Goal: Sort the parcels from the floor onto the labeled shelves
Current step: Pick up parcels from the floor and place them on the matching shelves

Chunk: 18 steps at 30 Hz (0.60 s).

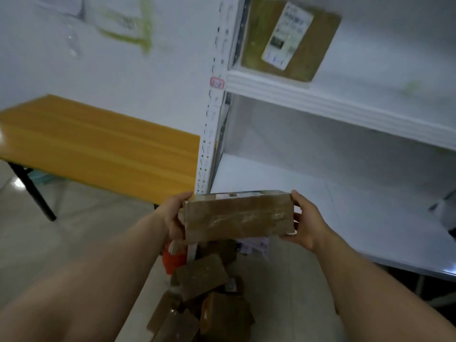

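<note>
1. While I am facing the shelving, I am holding one brown cardboard parcel [238, 217] level between both hands, raised off the floor and just in front of the lower shelf [283, 178].
2. My left hand [174, 217] is gripping the parcel's left end. The thumb is lying along the top edge, and the other fingers are hidden behind the box.
3. My right hand [307, 222] is gripping the right end, with its digits curling round the top and bottom corners.
4. The parcel's clear-taped long side is facing me. A white label is showing on its top face, but it is too blurred to read.
5. Directly below my hands, a pile of brown parcels [202, 275] is lying on the floor. An orange-red object [174, 259] is sitting just under my left hand, and I cannot tell what it is.
6. Above my hands, the upper shelf [333, 104] is carrying a flat brown parcel with a white label [288, 38] at its left end.
7. A small red-bordered tag [217, 83] is sitting on the perforated upright [209, 134], above and between my hands. Its text is unreadable.
8. Beyond and to the left of my left hand, an orange-topped table [98, 144] on black legs is standing beside the upright.
</note>
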Motion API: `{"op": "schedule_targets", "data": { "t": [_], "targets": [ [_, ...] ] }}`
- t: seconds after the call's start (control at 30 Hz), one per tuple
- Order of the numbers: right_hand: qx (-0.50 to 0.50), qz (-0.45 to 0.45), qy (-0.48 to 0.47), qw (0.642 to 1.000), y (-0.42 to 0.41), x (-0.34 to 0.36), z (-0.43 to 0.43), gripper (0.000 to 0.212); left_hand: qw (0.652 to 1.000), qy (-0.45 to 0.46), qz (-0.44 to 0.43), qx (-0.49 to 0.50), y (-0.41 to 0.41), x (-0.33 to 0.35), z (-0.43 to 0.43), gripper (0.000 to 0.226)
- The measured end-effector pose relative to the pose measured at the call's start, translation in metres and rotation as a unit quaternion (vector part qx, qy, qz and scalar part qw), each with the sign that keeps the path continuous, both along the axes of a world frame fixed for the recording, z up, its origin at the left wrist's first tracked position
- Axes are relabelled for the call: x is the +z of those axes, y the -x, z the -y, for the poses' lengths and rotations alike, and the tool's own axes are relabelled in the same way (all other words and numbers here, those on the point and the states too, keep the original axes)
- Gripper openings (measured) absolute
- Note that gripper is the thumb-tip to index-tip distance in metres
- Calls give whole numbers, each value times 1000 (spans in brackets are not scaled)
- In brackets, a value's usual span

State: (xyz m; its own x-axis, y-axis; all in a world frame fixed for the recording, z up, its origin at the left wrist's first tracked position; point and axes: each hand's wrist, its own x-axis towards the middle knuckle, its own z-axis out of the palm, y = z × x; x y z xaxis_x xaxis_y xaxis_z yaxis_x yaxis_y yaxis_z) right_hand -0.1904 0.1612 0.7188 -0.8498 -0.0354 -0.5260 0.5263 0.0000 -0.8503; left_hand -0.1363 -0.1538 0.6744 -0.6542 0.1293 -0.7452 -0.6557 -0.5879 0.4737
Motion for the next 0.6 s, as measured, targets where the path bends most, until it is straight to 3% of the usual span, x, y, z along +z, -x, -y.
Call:
{"op": "schedule_targets", "data": {
  "t": [0.1,0.17,0.3,0.43,0.53,0.6],
  "targets": [
    [-13,-46,-20,999,1,41,-4,51,997,17,-71,-13,-3,51,2,68],
    [-13,-73,-38,997,1,64,-7,45,987,12,-155,-31,-6,78,3,74],
    [-4,-113,-60,992,-2,95,-9,15,964,58,-256,-46,-11,116,6,57],
    [1,-165,-40,985,-9,115,-6,33,953,90,-287,-39,-18,145,11,47],
    [10,-183,-29,983,-10,132,-3,41,941,98,-322,-24,-21,165,12,81],
    [5,-194,-33,980,-11,142,-2,36,933,106,-344,-8,-22,175,13,96]
  ]
}}
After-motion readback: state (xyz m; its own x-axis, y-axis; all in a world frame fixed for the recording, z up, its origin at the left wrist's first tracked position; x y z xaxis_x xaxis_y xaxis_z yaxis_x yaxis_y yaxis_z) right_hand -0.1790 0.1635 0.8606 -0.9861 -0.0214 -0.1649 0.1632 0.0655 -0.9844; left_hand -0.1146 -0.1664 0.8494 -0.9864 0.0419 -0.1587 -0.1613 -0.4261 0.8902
